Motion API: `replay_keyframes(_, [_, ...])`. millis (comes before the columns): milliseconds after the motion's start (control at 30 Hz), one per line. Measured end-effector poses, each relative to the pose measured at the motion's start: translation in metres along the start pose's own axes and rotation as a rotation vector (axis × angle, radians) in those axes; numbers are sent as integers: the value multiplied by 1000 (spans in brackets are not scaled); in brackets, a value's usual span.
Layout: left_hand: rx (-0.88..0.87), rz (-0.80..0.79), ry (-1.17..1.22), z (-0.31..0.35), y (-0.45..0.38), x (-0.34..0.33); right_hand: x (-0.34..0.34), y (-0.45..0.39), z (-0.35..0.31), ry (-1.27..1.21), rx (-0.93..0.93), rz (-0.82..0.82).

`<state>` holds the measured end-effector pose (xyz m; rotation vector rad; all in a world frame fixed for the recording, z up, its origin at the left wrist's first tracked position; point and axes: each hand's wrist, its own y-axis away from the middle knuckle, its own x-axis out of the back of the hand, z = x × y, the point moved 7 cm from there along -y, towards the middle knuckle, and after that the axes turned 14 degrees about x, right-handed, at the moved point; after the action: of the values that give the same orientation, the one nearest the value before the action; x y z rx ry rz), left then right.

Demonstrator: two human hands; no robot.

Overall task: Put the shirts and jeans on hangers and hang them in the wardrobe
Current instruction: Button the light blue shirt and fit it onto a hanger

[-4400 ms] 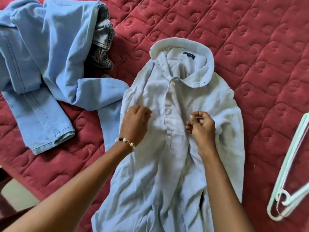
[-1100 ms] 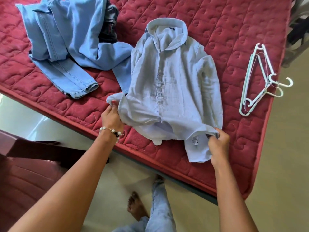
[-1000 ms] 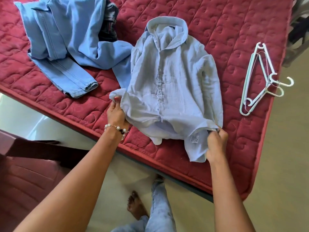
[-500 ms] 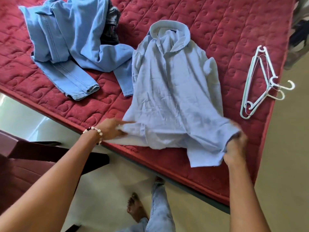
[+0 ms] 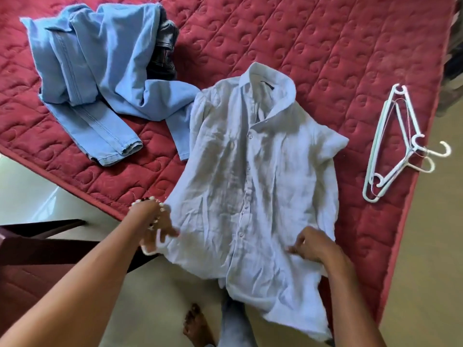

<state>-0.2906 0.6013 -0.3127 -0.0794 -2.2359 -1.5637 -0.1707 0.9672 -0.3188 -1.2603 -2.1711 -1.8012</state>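
Both forearms are bare, no sleeves in view; the left wrist carries a bracelet [image 5: 150,209] of white beads with a few dark ones among them, blurred, at about nine o'clock; at six o'clock a bare foot [image 5: 196,329] shows beside a leg in light blue jeans [image 5: 235,326].

Pale blue shirt [image 5: 253,186]; red quilt [image 5: 325,46]; hangers [image 5: 390,146] seemingly white.
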Motion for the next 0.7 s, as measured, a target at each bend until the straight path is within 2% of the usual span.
replay_keyframes(33, [-39,6,57,16,-11,6,17,-8,-3,-6,-9,175])
replay_keyframes(67, [-141,103,42,40,-6,19,33,-15,-9,-42,7,341])
replay_keyframes(100, [-249,207,168,65,1,35,46,-19,-15,-109,38,467])
replay_keyframes(200, [-535,449,484,116,24,79,92,-42,-27,-447,130,756])
replay_keyframes(300, [-634,571,535,155,25,98,131,-69,-6,-678,-13,999])
replay_keyframes(367, [-658,617,515,184,22,110,155,-90,12,-667,-153,1087])
replay_keyframes(433, [-622,664,458,204,11,117,185,-105,15,-388,-185,1120])
replay_keyframes(500, [-577,694,412,216,2,122,206,-124,5,-85,-80,1041])
replay_keyframes(567, [-521,707,399,224,-6,127,220,-148,4,84,-15,899])
replay_keyframes(633, [-476,703,402,228,-12,130,239,-159,11,36,-3,879])
replay_keyframes(700, [-453,694,414,229,-18,131,263,-147,30,-226,-58,1102])
